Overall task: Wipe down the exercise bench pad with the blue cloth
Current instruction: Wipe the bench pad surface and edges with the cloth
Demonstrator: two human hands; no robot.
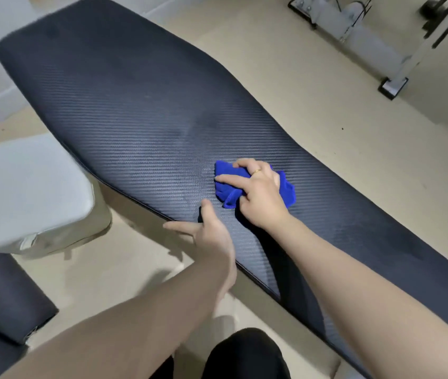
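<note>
Cloth-wise, we've got the blue cloth [255,188] bunched up under our right hand [259,191], fingers curled over it and pinching the wad, index finger stretched out along the top, a gold ring [257,171] showing on one finger. That wad sits pressed flat on the exercise bench pad [135,110], roughly mid-length and a bit toward the near edge, with a corner of cloth poking out behind the knuckles. Just below and to the left of that grip, our left hand [209,228] holds the pad's near edge: thumb up on the textured top, index finger lying straight along the rim, the other fingers tucked under where we can't see them. The pad itself is dark with a woven carbon-look pattern, running long from far left to near right. Left of the hands there's a grey padded block [25,192], and far beyond the cloth some grey machine frame [367,36] on the beige floor [326,105].
</note>
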